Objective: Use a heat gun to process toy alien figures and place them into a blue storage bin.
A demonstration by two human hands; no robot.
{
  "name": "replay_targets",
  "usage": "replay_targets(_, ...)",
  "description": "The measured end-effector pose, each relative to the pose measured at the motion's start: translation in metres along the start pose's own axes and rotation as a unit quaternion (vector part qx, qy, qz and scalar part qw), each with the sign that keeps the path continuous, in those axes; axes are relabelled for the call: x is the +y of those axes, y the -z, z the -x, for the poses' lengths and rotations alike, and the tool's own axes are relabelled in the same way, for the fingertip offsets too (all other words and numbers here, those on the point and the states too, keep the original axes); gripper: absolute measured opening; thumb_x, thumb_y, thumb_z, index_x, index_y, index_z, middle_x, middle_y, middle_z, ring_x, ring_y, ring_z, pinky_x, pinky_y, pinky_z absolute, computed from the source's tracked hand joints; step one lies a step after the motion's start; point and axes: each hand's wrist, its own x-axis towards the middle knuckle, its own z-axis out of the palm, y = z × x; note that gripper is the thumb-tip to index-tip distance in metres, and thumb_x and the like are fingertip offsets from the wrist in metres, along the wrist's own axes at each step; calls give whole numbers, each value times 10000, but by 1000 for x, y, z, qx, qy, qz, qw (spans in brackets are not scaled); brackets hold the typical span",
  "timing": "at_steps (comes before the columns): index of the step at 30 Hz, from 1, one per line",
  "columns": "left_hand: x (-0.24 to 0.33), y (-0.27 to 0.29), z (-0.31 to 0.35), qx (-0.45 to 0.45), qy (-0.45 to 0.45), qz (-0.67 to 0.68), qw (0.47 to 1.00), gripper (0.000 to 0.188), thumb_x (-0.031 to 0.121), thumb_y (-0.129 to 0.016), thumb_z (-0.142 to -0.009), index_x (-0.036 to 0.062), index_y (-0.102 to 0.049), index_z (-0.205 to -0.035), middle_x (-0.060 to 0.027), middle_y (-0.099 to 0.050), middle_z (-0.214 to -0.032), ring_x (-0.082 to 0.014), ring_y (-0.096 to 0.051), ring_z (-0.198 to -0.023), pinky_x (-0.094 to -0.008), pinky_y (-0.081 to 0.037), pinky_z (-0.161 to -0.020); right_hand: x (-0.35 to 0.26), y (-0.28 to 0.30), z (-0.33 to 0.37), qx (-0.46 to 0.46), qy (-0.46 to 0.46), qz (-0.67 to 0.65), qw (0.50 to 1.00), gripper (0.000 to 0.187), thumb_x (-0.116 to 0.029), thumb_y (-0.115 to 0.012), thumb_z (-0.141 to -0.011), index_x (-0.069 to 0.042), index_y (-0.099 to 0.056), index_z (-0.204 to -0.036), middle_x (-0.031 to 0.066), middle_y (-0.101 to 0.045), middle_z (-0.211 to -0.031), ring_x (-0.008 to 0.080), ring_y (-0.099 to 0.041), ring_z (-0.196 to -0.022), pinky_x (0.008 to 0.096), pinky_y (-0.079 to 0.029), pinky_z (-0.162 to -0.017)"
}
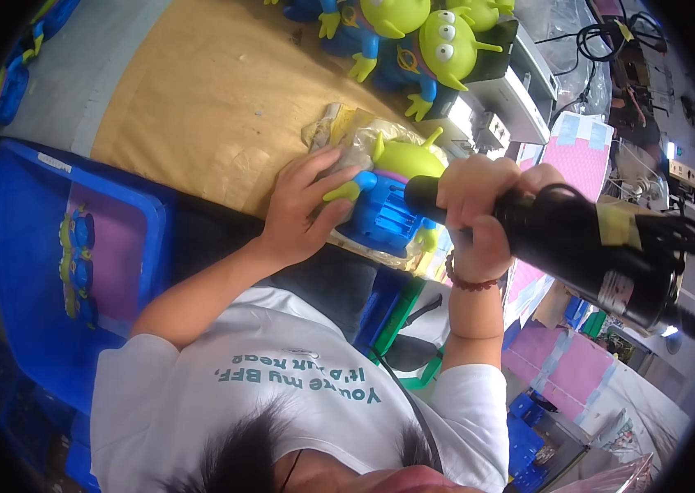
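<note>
A toy figure (388, 212) with a green head and blue body lies back-up on a padded, plastic-wrapped rest (339, 127). An opening with ribs shows in its blue back. My left hand (302, 201) grips the figure's side by its arm, fingers bent over the wrapping. Wrapped around a black electric screwdriver (553, 230), my right hand (479, 205) holds the tool sideways, nose toward the figure. The screwdriver's tip is against or just over the blue back; which of these I cannot tell. A black cable is looped and taped along the tool.
More green-and-blue toy figures (446, 49) stand at the far edge beside a grey-white box (520, 90). A blue bin (76, 164) at the left holds some figures on a pink sheet. Brown paper (199, 90) covers the table. Pink padded panels (581, 148) are at the right.
</note>
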Motion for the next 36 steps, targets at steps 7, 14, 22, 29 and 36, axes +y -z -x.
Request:
replay_targets(7, -2, 8, -4, -34, 18, 48, 998, 373, 150, -618, -869, 65, -612, -1232, -175, -504, -1321, -325, -440, -1268, -394, -318, -1063, -1, 2, -3, -44, -22, 20, 999, 419, -114, -671, -812, -136, -418, -1145, 9, -502, -683, 142, -494, -549, 315, -425, -567)
replay_targets(14, -6, 12, -2, -66, 31, 86, 994, 430, -7, -633, -809, 61, -609, -1233, -162, -493, -1319, -323, -433, -1277, -383, -323, -1072, 1, 7, -6, -59, -28, -7, 998, 422, -95, -669, -794, -126, -430, -1140, 6, -494, -682, 141, -488, -553, 316, -419, -569)
replay_targets(22, 0, 9, 0, -73, -39, -16, 996, 756, 295, -805, -675, 155, -484, -1345, -162, -395, -1390, -360, -374, -1280, -442, -281, -1072, -4, 1, -3, -24, -68, 51, 996, 478, 5, -630, -758, -111, -392, -1156, 41, -500, -688, 179, -505, -580, 327, -443, -591)
replay_targets(29, 2, 2, 4, -82, -62, -101, 990, 983, 185, -882, -541, 112, -374, -1380, -198, -368, -1412, -394, -369, -1286, -459, -303, -1063, -35, 13, -2, 53, -20, -11, 998, 391, 64, -611, -788, 21, -412, -1121, 90, -587, -706, 162, -596, -661, 273, -471, -606)
replay_targets(36, 2, -4, 5, -60, -81, -126, 987, 964, 234, -885, -538, 83, -395, -1354, -197, -374, -1408, -382, -382, -1279, -445, -324, -1057, -47, 107, -45, 250, 23, 139, 958, 335, 66, -592, -792, 19, -449, -1092, 104, -555, -706, 190, -557, -622, 389, -500, -660)
